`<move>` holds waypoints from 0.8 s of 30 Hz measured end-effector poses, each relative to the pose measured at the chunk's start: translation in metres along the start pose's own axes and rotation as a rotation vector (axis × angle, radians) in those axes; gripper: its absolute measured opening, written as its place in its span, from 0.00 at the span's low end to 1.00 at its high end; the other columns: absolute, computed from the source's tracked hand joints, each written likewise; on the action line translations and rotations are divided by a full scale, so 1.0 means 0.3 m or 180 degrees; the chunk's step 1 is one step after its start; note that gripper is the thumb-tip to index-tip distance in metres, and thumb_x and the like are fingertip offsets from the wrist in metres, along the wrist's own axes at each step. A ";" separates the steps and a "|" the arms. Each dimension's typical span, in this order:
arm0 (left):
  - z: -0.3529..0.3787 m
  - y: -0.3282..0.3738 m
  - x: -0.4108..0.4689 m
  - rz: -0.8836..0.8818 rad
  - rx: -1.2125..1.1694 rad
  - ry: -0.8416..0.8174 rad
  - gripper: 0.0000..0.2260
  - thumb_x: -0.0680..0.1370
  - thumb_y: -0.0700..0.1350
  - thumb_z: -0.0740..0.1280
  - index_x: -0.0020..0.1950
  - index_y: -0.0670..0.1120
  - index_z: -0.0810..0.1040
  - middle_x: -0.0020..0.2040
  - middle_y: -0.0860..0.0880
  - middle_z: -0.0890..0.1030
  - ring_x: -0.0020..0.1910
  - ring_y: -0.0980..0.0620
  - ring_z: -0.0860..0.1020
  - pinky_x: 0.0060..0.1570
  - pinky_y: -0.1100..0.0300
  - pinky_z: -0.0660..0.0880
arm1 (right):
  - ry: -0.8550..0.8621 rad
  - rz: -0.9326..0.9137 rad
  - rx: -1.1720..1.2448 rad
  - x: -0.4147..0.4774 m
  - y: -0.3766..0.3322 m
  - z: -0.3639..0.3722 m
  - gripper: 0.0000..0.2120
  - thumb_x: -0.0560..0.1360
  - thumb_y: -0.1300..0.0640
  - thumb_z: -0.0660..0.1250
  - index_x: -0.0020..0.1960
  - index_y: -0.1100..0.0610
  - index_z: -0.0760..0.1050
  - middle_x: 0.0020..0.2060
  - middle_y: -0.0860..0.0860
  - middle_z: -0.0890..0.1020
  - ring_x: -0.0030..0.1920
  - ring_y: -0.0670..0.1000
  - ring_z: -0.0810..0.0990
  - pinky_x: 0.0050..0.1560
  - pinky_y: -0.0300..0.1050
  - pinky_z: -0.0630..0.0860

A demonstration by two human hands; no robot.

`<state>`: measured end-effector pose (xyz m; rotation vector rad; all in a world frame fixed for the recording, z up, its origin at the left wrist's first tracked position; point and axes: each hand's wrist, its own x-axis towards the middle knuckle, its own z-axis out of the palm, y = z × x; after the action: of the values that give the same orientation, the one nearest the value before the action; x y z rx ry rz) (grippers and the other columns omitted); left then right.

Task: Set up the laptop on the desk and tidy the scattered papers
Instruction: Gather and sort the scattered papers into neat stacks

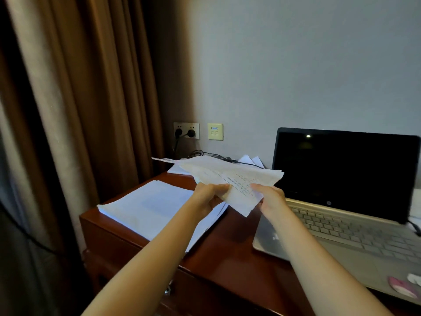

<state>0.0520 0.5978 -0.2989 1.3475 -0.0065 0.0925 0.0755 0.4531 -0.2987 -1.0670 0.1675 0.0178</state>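
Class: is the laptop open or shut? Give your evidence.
Open. The laptop has its dark screen standing upright, and its keyboard lies uncovered.

A brown curtain hangs on the left, next to a pale wall. Low on the wall is a socket with two black plugs, and a yellowish plate sits beside it.

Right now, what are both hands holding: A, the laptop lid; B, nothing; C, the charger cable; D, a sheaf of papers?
D: the left hand and the right hand each grip the near edge of the sheaf of papers, lifted above the desk.
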 end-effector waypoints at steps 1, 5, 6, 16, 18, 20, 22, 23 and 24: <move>-0.008 -0.005 -0.014 -0.0128 -0.0053 0.0039 0.09 0.77 0.32 0.63 0.55 0.42 0.73 0.50 0.46 0.80 0.48 0.48 0.80 0.44 0.57 0.80 | 0.0077 -0.0016 -0.0132 -0.006 0.001 -0.017 0.14 0.72 0.74 0.64 0.58 0.70 0.73 0.57 0.64 0.77 0.44 0.56 0.78 0.40 0.45 0.76; -0.095 0.001 -0.072 -0.0603 -0.0298 0.0260 0.04 0.79 0.37 0.62 0.50 0.39 0.75 0.48 0.41 0.78 0.43 0.45 0.78 0.44 0.53 0.77 | 0.0242 0.0185 -0.0831 -0.016 0.000 -0.101 0.15 0.71 0.75 0.63 0.56 0.69 0.72 0.55 0.64 0.77 0.42 0.59 0.78 0.39 0.48 0.78; -0.126 0.007 -0.085 -0.0676 -0.0427 0.0448 0.04 0.79 0.37 0.62 0.53 0.39 0.73 0.48 0.41 0.77 0.43 0.44 0.78 0.44 0.53 0.76 | 0.0250 0.0218 -0.1043 -0.017 -0.001 -0.120 0.18 0.71 0.75 0.62 0.59 0.68 0.70 0.57 0.64 0.76 0.44 0.60 0.78 0.35 0.48 0.78; -0.366 0.025 -0.135 -0.1048 0.0494 0.1016 0.11 0.79 0.39 0.64 0.61 0.42 0.69 0.57 0.39 0.73 0.47 0.42 0.77 0.48 0.51 0.76 | 0.0213 -0.0663 -0.2950 -0.050 0.011 -0.173 0.16 0.72 0.73 0.60 0.57 0.60 0.74 0.53 0.60 0.79 0.49 0.61 0.76 0.55 0.56 0.76; -0.382 0.023 -0.130 -0.1113 0.0601 0.1008 0.17 0.78 0.38 0.65 0.66 0.41 0.68 0.56 0.39 0.73 0.44 0.43 0.78 0.41 0.53 0.80 | 0.0299 -0.0832 -0.2957 -0.053 0.018 -0.179 0.17 0.74 0.72 0.59 0.58 0.59 0.75 0.48 0.56 0.78 0.45 0.56 0.74 0.52 0.53 0.77; -0.389 0.018 -0.127 -0.1122 0.0561 0.0971 0.22 0.77 0.38 0.66 0.70 0.40 0.65 0.53 0.39 0.75 0.41 0.44 0.79 0.29 0.57 0.80 | 0.0389 -0.0921 -0.2865 -0.052 0.017 -0.190 0.16 0.74 0.72 0.59 0.57 0.58 0.76 0.48 0.54 0.78 0.46 0.55 0.74 0.52 0.51 0.77; -0.392 0.018 -0.124 -0.1111 0.0550 0.0940 0.23 0.77 0.40 0.67 0.70 0.40 0.64 0.49 0.40 0.76 0.41 0.44 0.80 0.28 0.58 0.80 | 0.0393 -0.0937 -0.2635 -0.056 0.005 -0.198 0.16 0.74 0.72 0.60 0.57 0.59 0.76 0.53 0.57 0.79 0.47 0.55 0.75 0.53 0.53 0.77; -0.392 0.019 -0.118 -0.1111 0.0611 0.0894 0.24 0.77 0.42 0.68 0.70 0.40 0.64 0.50 0.41 0.76 0.43 0.43 0.80 0.32 0.57 0.80 | 0.0386 -0.0943 -0.2513 -0.060 -0.005 -0.199 0.16 0.74 0.72 0.61 0.58 0.60 0.76 0.55 0.58 0.79 0.48 0.55 0.75 0.53 0.52 0.77; -0.392 0.022 -0.111 -0.1107 0.0718 0.0829 0.25 0.76 0.44 0.68 0.70 0.41 0.64 0.54 0.41 0.76 0.47 0.43 0.79 0.40 0.54 0.80 | 0.0375 -0.0949 -0.2379 -0.061 -0.018 -0.198 0.17 0.75 0.72 0.61 0.61 0.61 0.75 0.56 0.59 0.78 0.50 0.56 0.75 0.52 0.51 0.76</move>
<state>0.0128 0.7117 -0.3205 1.5337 0.4682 -0.0270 0.0502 0.3999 -0.3195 -1.8323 0.1058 -0.2706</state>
